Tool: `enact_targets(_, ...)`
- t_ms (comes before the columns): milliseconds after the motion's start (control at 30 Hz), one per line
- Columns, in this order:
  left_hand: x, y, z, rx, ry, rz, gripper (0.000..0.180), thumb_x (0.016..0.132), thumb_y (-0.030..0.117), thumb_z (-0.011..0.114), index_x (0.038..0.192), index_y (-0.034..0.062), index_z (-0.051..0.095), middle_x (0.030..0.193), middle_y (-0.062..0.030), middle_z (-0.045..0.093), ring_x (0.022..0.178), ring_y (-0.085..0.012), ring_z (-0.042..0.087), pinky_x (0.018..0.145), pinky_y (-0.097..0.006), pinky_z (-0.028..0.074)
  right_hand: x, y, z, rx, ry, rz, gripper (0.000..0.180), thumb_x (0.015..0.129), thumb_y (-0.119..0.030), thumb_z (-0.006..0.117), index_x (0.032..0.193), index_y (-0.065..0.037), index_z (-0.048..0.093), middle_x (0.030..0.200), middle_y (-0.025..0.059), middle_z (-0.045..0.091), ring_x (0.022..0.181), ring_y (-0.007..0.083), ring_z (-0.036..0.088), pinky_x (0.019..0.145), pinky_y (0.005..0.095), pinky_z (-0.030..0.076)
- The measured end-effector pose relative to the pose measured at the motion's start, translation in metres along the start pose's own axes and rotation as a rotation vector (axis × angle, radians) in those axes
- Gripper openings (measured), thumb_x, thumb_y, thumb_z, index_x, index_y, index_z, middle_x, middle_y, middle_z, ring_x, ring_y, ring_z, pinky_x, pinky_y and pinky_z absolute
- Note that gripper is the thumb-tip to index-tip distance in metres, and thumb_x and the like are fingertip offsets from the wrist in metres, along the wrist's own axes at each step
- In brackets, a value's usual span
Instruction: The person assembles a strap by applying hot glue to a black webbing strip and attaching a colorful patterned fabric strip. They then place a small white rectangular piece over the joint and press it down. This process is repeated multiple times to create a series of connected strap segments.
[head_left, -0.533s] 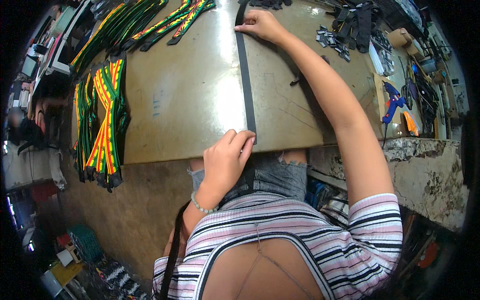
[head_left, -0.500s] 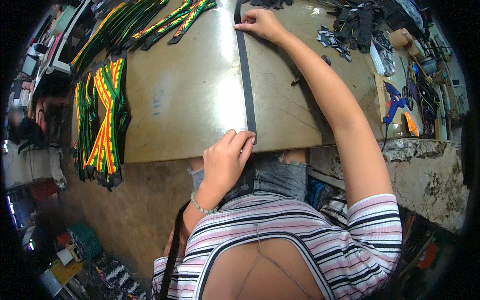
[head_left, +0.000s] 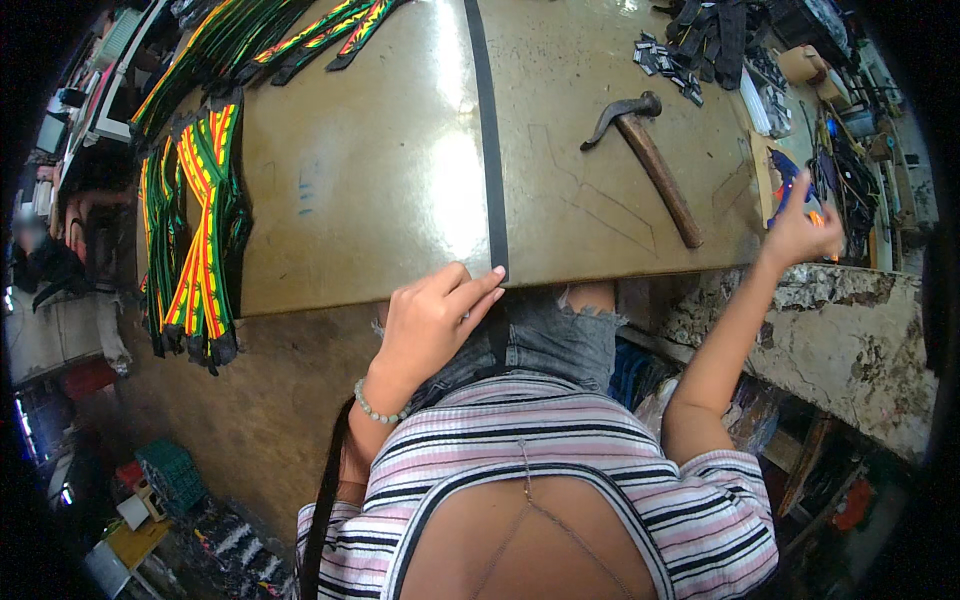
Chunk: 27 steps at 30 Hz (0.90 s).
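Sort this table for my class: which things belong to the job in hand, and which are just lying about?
In the job, going by the hands:
Black strip, its near end touched by the left hand
Blue glue gun, probably: right hand over or beside it, contact unclear

Apparently just lying about:
Hammer
Patterned straps
Black straps
Small buckle-like pieces

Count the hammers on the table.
1. The hammer lies on the table between the black strap and the right hand. Another could be hidden under the dark pile at the far right.
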<state>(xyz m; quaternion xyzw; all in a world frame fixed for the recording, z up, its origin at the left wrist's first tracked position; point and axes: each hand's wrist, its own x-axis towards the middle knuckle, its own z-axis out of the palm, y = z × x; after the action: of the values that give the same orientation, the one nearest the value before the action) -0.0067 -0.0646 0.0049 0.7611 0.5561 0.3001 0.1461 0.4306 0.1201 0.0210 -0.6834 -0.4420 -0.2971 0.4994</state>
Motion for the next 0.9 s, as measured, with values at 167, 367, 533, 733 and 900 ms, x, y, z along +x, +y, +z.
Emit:
enact_targets(167,-0.003,-0.001,0.009,-0.043,0.087,-0.032,0.012,0.079,0.016,0.081,0.089,0.0127,0.077,0.066,-0.0033,0.053,0.052,-0.0180,0.053,0.048,-0.033,0.043,0.009,0.112,0.019,-0.086,-0.095,0.147,0.089,0.063,-0.045,0.094,0.118,0.004,0.044,0.118,0.0234,0.052,0.111,0.0348,0.052,0.098,0.0456,0.044)
enact_targets(367,-0.005,0.000,0.009,-0.076,0.127,-0.062,0.011,0.078,0.015,0.082,0.088,0.0116,0.077,0.066,-0.0039,0.054,0.052,-0.0176,0.053,0.048,-0.032,0.043,0.020,0.153,0.060,0.534,-0.189,0.711,0.081,0.072,-0.024,0.091,0.125,0.006,0.037,0.119,0.0227,0.054,0.103,0.0274,0.061,0.085,0.0390,0.053)
enact_targets(533,-0.003,-0.001,0.006,-0.087,0.086,-0.073,0.012,0.080,0.018,0.079,0.091,0.0136,0.076,0.069,-0.0037,0.056,0.056,-0.0226,0.057,0.051,-0.035,0.046,0.025,0.105,0.045,0.094,-0.755,-0.021,0.050,0.091,-0.026,0.066,0.125,0.008,0.050,0.092,0.0192,0.070,0.086,0.0327,0.069,0.079,0.0434,0.052)
enact_targets(733,-0.002,-0.003,0.003,-0.159,0.041,-0.120,0.017,0.079,0.018,0.079,0.095,0.0113,0.076,0.073,-0.0048,0.059,0.060,-0.0235,0.060,0.054,-0.035,0.048,0.031,-0.079,-0.014,0.129,-0.971,0.078,0.039,0.091,-0.036,0.071,0.109,-0.003,0.061,0.087,0.0081,0.070,0.068,0.0135,0.065,0.062,0.0285,0.051)
enact_targets(900,-0.002,-0.004,0.003,-0.182,0.047,-0.137,0.017,0.079,0.017,0.079,0.094,0.0118,0.076,0.073,-0.0047,0.059,0.061,-0.0240,0.061,0.055,-0.035,0.049,-0.038,-0.177,-0.036,0.807,-1.483,0.068,0.035,0.089,-0.032,0.075,0.102,0.000,0.067,0.091,0.0060,0.067,0.075,0.0129,0.064,0.066,0.0272,0.051)
